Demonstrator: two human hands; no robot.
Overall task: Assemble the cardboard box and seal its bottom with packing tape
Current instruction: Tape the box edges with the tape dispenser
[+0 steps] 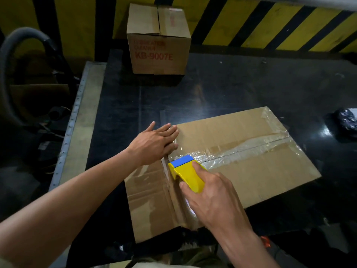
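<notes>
A brown cardboard box stands on the black table with its closed flaps facing up. Clear packing tape runs along the centre seam and over the far right edge. My right hand is closed around a yellow tape dispenser with a blue front, which rests at the near left end of the seam, over the box's edge. My left hand lies flat with fingers together on the box's left top corner, pressing the tape there. The box's near side faces me and shows old tape marks.
A second, closed cardboard box printed "KB-9007E" stands at the back of the black table. A black plastic bundle lies at the right edge. A grey hose and clutter lie off the table's left side. A yellow-black striped wall is behind.
</notes>
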